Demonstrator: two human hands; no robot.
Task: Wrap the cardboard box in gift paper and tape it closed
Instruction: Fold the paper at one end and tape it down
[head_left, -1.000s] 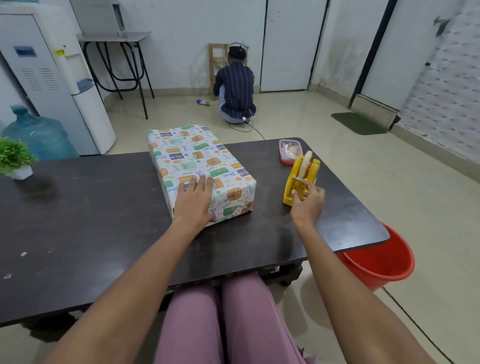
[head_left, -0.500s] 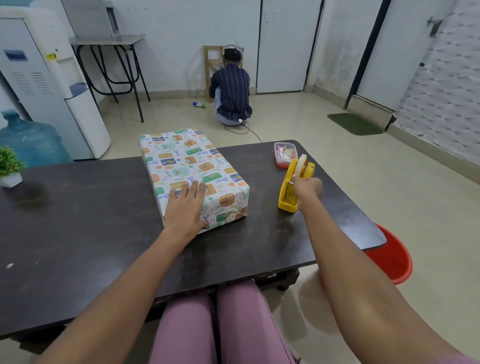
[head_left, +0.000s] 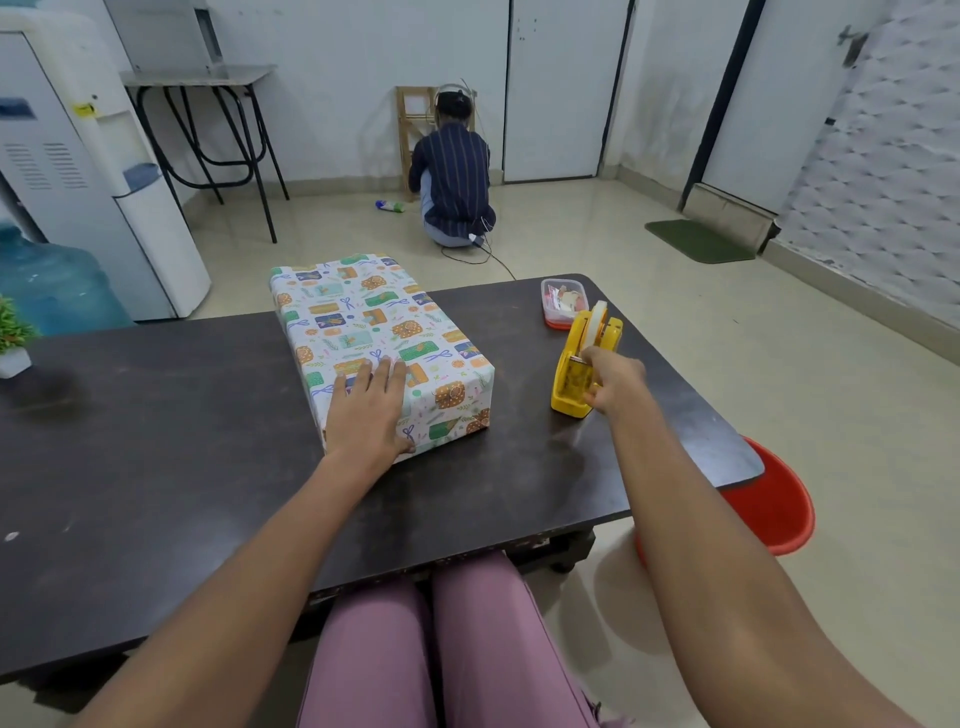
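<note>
The wrapped box (head_left: 382, 348) lies flat on the dark table (head_left: 156, 441), a little right of its middle, its far end reaching just past the table's back edge; patterned gift paper covers every face that shows. The left hand (head_left: 370, 415) rests palm down on the box's near end, fingers straight and spread over the top, holding nothing. To the right of the box, apart from it, stands the yellow tape dispenser (head_left: 584, 364) with a white roll in it; the right hand (head_left: 613, 379) is at the dispenser's near end, fingers curled against its front by the cutter; whether they pinch tape cannot be told. Just beyond the dispenser sits a small clear container (head_left: 563, 301) with a red base, near the table's far right corner; a red bucket (head_left: 774, 504) stands on the floor beside the table's right end; a small green plant (head_left: 13, 332) sits at the far left edge; another person (head_left: 454, 171) crouches by the far wall, back turned.
</note>
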